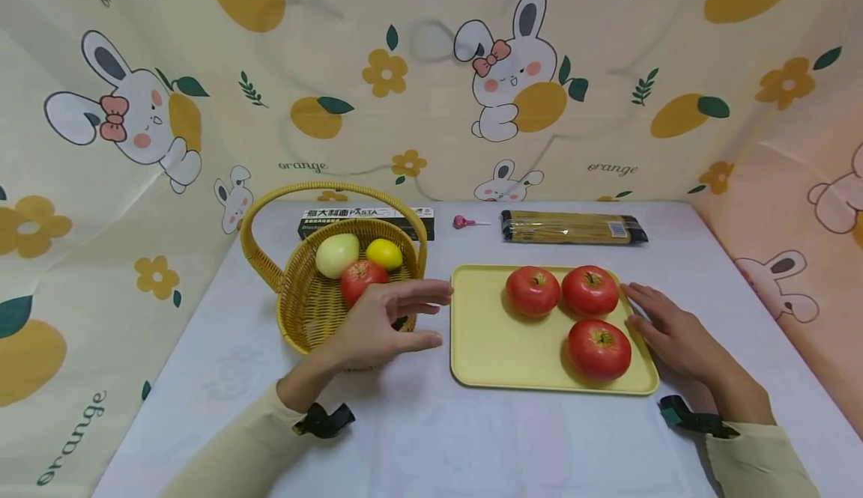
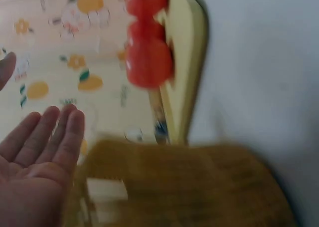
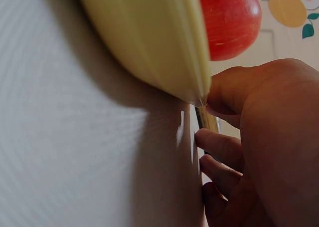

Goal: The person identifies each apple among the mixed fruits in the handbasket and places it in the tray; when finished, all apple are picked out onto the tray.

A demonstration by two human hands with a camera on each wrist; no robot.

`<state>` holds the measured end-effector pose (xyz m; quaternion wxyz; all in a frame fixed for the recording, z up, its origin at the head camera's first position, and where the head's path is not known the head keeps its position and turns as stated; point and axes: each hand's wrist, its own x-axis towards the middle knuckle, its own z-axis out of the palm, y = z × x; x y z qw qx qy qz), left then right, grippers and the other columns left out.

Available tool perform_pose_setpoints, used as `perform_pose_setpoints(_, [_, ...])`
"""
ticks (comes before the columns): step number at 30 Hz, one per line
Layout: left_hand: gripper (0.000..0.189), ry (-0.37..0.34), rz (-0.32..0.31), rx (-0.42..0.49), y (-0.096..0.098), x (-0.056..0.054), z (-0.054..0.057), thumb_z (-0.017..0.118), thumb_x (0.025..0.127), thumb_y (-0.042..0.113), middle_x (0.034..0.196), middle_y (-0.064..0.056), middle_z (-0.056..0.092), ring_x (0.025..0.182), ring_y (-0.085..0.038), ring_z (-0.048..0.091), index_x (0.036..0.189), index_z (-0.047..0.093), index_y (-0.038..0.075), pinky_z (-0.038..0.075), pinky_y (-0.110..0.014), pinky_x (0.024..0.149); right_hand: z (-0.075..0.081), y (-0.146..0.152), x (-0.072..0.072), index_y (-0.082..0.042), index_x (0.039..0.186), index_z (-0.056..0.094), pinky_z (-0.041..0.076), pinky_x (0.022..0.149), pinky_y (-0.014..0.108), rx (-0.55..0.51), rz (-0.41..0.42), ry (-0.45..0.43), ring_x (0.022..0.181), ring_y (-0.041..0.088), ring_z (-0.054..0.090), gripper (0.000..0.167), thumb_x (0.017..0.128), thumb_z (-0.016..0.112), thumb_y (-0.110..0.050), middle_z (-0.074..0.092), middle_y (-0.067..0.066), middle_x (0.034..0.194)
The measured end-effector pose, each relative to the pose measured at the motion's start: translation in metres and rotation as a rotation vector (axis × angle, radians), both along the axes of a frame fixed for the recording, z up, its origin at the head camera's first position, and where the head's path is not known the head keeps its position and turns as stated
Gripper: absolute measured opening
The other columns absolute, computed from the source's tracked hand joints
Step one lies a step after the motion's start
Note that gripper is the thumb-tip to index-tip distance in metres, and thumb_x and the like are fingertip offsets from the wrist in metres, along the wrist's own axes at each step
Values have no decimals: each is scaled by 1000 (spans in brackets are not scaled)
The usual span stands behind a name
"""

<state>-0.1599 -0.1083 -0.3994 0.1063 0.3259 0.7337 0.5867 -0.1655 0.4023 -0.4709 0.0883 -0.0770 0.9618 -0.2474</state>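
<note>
In the head view my left hand [image 1: 374,326] is held in front of the wicker basket [image 1: 306,311], fingers straight, thumb apart, nothing in its grasp. The left wrist view shows its fingers [image 2: 67,142] extended beside the blurred basket. Inside the basket lie a red tomato [image 1: 362,277], a yellow lemon [image 1: 385,254] and a pale green round item [image 1: 338,255]. My right hand [image 1: 681,337] rests at the right edge of a yellow tray [image 1: 512,363], its thumb [image 3: 229,90] against the rim. Three red tomatoes [image 1: 598,350] sit on the tray's right part.
Behind the basket stands a black-and-white pasta box [image 1: 421,221]. A pink lollipop [image 1: 461,222] and a pack of spaghetti [image 1: 566,227] lie along the back of the white table [image 1: 418,445]. A printed curtain [image 1: 418,131] hangs behind.
</note>
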Motion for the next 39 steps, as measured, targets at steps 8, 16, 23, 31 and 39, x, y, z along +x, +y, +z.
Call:
perform_pose_setpoints(8, [55,20,158,31,-64,-4,-5,86,92,-1,142,-19,73,129,-33,73,144,68,1,57,-52,111,-2,1,1,-10,173,29,35,106,90,1,-7,-1,157,65,22,74,113,59,-39,28,37,172])
perform_pose_setpoints(16, [52,64,252,8,-97,-23,-4,85,93,-1,140,-22,73,129,-39,72,143,70,2,59,-36,110,-2,1,1,-11,174,27,36,106,90,-6,-15,-8,157,66,22,75,113,59,-40,27,37,173])
perform_pose_setpoints(23, [54,60,330,-2,-105,-42,-9,87,92,2,141,-19,73,131,-36,71,144,70,2,60,-42,108,-1,2,0,-12,174,28,35,106,89,-6,-16,0,157,65,22,74,113,59,-40,27,36,173])
perform_pose_setpoints(31, [61,46,459,-148,-104,-49,-24,89,92,12,145,-22,70,130,-38,72,148,66,2,58,-53,108,-2,1,2,-12,174,28,37,105,89,3,-19,2,157,65,24,74,112,60,-39,27,36,173])
perform_pose_setpoints(39, [64,99,477,-379,-100,-49,-26,89,92,14,145,-20,71,130,-39,72,149,65,-1,58,-54,111,-2,0,1,-11,174,28,37,105,89,6,-19,0,156,66,23,75,112,60,-40,27,37,173])
